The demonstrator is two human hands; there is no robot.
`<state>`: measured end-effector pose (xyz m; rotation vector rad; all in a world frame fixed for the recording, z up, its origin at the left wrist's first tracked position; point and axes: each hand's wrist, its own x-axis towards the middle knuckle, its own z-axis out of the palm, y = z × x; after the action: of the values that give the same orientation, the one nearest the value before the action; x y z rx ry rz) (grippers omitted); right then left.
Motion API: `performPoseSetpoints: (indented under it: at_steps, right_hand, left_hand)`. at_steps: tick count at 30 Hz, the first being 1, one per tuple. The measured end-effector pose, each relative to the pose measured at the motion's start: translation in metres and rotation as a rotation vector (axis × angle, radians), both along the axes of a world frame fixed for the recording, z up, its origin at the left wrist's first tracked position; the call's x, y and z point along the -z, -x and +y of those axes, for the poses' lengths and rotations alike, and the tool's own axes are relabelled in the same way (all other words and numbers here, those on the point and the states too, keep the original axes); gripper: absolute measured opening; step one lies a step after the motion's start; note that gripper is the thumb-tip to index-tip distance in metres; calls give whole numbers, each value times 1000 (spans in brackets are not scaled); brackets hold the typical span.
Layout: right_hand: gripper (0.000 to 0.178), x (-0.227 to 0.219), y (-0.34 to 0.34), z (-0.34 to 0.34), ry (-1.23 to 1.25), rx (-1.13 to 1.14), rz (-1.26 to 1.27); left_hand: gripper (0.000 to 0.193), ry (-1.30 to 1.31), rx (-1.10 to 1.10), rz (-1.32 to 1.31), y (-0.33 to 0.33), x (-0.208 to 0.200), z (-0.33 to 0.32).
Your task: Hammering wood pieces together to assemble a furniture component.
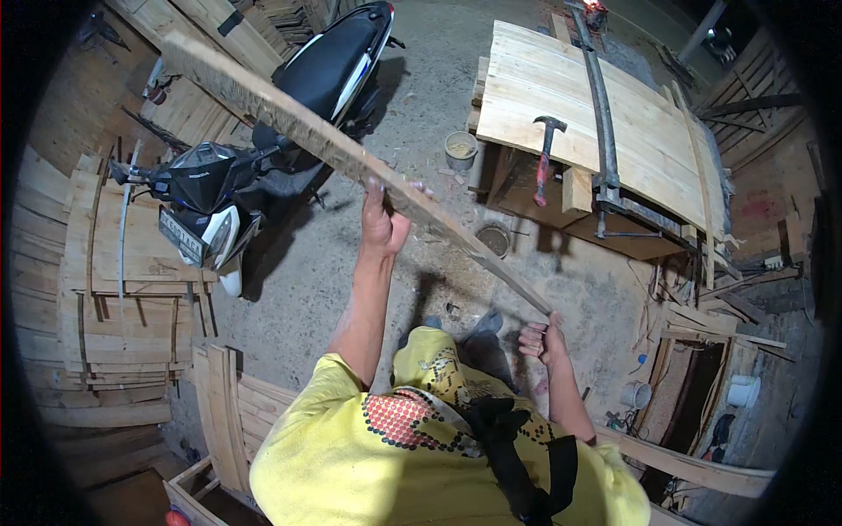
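At the far left, a black and white motorcycle (203, 182) is seen parked on the grey floor (412, 66). Before it, a long narrow board of brown wood (303, 131) is held up in the air, slanting from the upper left down to the middle right. Near its middle, the board is gripped by the left hand (384, 226), whose fingers are closed around its edges. Beyond the board, a round grey bucket (460, 161) is placed on the floor. At the lower right end, the board is touched by the right hand (549, 342); its fingers are half curled, and it cannot be told whether this end is firmly clamped. Farther away, a claw hammer with red handle (544, 165) is laid on the edge of a counter covered with pale wooden planks (535, 83).
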<state>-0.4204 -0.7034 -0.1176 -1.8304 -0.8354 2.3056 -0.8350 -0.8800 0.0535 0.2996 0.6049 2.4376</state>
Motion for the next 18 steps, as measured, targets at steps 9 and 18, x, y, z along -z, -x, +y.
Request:
performPoseSetpoints:
  at_steps: [9, 18]
  right_hand:
    - [47, -129, 185, 114, -1665, -447, -130]
    - [84, -74, 303, 216, -1408, -529, -364]
  left_hand:
    - [40, 1014, -303, 633, 39, -62, -19]
    - [53, 1523, 175, 569, -65, 38, -33]
